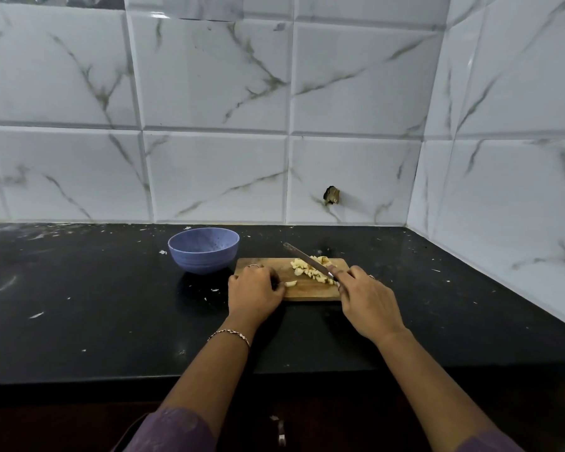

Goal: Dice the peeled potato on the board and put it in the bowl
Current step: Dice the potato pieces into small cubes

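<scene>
Only 1 view: a wide-angle camera on the person's head, at the near edge of the worktop, facing forward and down toward the tiled wall; the board lies mid-frame, not close.

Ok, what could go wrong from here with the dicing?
The left hand holds a small potato piece, fingers close to where the knife in the right hand must cut: a nick is possible. The diced potato is heaped near the cutting board's far edge and could spill onto the counter.
</scene>
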Tool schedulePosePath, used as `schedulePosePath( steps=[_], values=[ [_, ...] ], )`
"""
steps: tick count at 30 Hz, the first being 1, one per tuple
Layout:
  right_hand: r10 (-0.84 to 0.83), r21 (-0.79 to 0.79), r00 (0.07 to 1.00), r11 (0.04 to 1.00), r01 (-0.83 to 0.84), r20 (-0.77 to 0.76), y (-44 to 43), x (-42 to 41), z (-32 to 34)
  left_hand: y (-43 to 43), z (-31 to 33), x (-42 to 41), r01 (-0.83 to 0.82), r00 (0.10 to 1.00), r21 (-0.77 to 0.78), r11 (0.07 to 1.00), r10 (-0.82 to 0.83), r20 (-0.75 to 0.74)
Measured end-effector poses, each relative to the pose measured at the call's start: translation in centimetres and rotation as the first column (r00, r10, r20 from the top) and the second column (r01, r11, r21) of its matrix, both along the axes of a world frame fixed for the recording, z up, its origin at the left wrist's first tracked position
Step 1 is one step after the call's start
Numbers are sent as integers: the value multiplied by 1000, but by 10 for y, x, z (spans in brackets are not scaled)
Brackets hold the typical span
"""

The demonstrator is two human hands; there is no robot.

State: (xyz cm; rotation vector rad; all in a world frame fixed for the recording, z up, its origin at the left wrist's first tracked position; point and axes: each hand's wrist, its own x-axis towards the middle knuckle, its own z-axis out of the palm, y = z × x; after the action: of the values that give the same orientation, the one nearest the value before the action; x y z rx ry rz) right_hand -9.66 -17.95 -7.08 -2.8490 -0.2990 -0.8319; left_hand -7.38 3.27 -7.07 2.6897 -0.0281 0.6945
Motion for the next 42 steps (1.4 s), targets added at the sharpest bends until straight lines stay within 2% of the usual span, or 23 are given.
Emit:
schedulePosePath(
  steps=[5, 10, 14, 33, 42],
  values=[
    [58, 25, 997, 998, -57, -50, 5, -7, -4, 1, -1, 0, -7, 1000, -18, 1000, 6, -5],
    [65, 156, 995, 986, -53, -73, 19, -16, -8, 0, -1, 0, -18, 1000, -58, 998, 17, -11],
    [65, 192, 996, 980, -51, -64, 34, -27, -8, 1, -1, -3, -28, 1000, -91, 995, 28, -6],
    [82, 112, 992, 991, -72, -93, 42, -30, -2, 2, 2, -5, -20, 999, -164, 986, 15, -36],
    [12, 42, 1000, 999, -12, 4, 46, -38, -8, 3, -2, 2, -29, 999, -110, 993, 25, -35]
  ],
)
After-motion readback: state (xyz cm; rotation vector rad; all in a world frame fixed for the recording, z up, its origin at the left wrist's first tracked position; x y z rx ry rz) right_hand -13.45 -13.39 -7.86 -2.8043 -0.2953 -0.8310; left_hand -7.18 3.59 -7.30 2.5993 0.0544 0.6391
